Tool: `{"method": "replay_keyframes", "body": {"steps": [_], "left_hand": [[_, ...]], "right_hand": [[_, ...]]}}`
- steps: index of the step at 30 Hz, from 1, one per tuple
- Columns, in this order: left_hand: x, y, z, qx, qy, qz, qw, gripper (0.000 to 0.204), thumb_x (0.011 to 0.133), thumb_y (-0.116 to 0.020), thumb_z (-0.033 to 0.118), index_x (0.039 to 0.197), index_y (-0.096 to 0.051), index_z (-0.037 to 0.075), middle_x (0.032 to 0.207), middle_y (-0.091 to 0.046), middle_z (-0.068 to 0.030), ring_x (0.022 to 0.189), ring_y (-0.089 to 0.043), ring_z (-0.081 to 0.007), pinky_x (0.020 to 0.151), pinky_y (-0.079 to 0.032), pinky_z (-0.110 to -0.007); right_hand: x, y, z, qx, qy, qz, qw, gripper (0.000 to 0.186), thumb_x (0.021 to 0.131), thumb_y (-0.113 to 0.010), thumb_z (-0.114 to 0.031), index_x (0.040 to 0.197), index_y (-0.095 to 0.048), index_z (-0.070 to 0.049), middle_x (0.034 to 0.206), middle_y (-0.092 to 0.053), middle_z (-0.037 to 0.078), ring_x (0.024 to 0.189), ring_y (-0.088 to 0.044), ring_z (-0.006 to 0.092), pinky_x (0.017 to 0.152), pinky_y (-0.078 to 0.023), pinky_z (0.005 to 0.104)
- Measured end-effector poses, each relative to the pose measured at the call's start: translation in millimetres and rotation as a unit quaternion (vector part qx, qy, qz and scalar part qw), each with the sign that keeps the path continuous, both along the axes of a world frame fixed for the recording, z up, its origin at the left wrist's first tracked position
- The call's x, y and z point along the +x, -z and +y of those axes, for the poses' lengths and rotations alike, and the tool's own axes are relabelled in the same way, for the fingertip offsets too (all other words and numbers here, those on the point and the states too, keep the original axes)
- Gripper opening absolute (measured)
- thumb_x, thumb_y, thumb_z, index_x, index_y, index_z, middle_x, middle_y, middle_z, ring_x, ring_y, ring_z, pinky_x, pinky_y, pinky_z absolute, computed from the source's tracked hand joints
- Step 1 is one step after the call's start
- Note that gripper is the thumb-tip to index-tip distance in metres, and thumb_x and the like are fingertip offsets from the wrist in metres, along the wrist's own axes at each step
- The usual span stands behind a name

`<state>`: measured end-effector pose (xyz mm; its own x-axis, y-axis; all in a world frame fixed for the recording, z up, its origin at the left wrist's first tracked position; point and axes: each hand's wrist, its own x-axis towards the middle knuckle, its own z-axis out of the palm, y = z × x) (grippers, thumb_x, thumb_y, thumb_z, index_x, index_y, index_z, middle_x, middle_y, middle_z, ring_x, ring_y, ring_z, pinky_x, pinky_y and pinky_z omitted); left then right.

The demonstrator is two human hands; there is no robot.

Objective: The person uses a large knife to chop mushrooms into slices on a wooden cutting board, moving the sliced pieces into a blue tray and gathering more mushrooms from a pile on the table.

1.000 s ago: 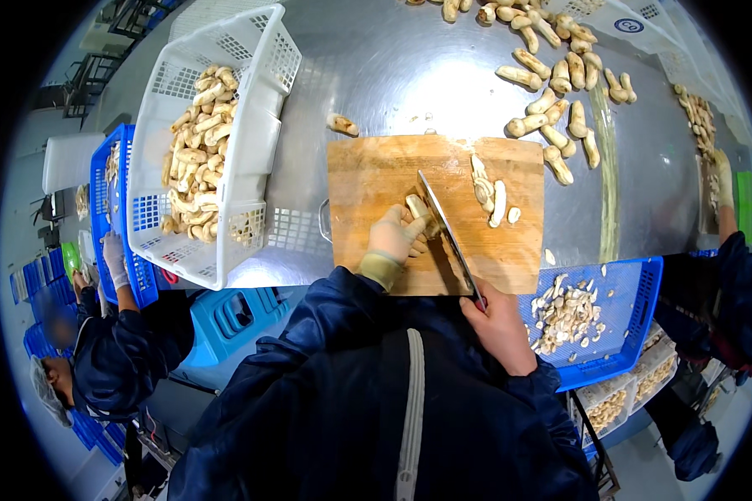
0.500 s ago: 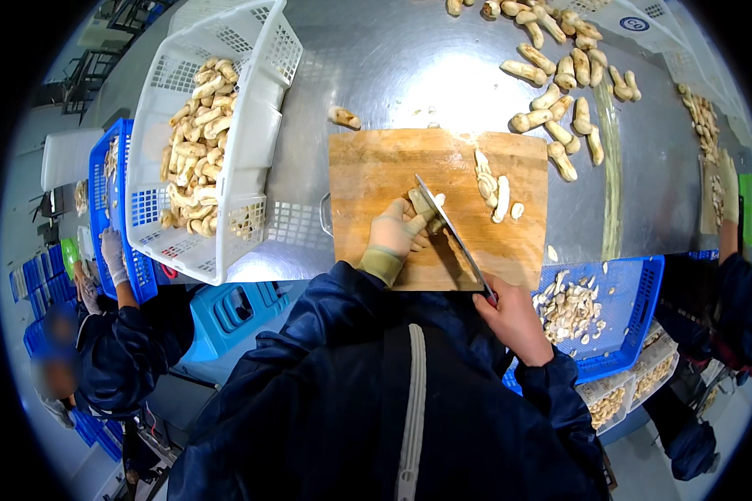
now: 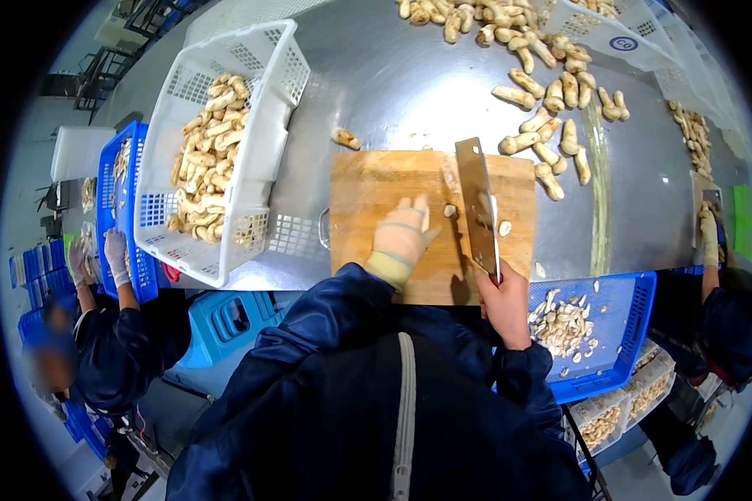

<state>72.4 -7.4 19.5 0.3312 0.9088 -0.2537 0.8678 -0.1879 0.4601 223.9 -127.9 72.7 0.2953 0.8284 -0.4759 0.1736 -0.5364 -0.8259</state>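
My left hand (image 3: 401, 238), in a pale glove, is over the cutting board (image 3: 355, 192), its fingers smeared by motion, so what they hold cannot be told. My right hand (image 3: 503, 302) is closed round the handle of a cleaver (image 3: 474, 192), whose broad blade stands angled over the board's right half, partly hiding the cut slices. A small mushroom piece (image 3: 449, 210) lies left of the blade and a round slice (image 3: 504, 228) to its right. A single mushroom (image 3: 345, 138) rests beyond the board.
A white crate (image 3: 155, 167) of mushrooms stands left, beside a blue crate (image 3: 109, 209). Loose mushrooms (image 3: 547, 134) lie beyond the board at right. A blue tray (image 3: 635, 326) of slices sits lower right. Co-workers (image 3: 126, 359) (image 3: 726, 334) flank me.
The cleaver has swung from the left-hand mushroom to the right, over the earlier slices, its blade now showing broadside. My left hand's fingers have shifted slightly left and blurred.
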Motion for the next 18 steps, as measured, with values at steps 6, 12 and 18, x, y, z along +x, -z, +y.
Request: {"method": "replay_keyframes", "body": {"steps": [6, 12, 18], "left_hand": [[4.0, 28.6, 14.6, 0.054, 0.072, -0.133, 0.987, 0.023, 0.077, -0.060, 0.008, 0.100, -0.058, 0.008, 0.095, -0.060, -0.0151, 0.082, -0.059, -0.0328, 0.070, -0.049, -0.038], [59.7, 3.8, 74.6, -0.038, 0.011, -0.249, 0.968, 0.024, 0.076, -0.064, 0.018, 0.098, -0.059, 0.009, 0.094, -0.062, -0.0185, 0.085, -0.059, -0.0371, 0.076, -0.049, -0.040], [167.4, 20.6, 103.4, 0.079, 0.161, -0.023, 0.983, 0.036, 0.078, -0.065, 0.027, 0.105, -0.061, 0.004, 0.089, -0.065, -0.0176, 0.085, -0.062, -0.0345, 0.076, -0.049, -0.040]], "right_hand": [[18.3, -2.7, -18.7, -0.013, 0.197, 0.058, 0.979, 0.018, 0.086, -0.056, -0.010, 0.098, -0.060, 0.003, 0.051, -0.048, 0.001, 0.037, -0.045, 0.0090, 0.034, -0.036, 0.0252], [28.1, 1.5, -36.3, 0.013, 0.214, 0.073, 0.974, 0.013, 0.087, -0.056, -0.010, 0.086, -0.058, 0.003, 0.049, -0.048, 0.002, 0.035, -0.044, 0.0096, 0.034, -0.034, 0.0257], [27.6, -23.4, -44.8, 0.025, 0.242, 0.122, 0.962, 0.015, 0.087, -0.057, -0.010, 0.078, -0.054, 0.001, 0.050, -0.048, 0.003, 0.037, -0.044, 0.0104, 0.035, -0.034, 0.0256]]}}
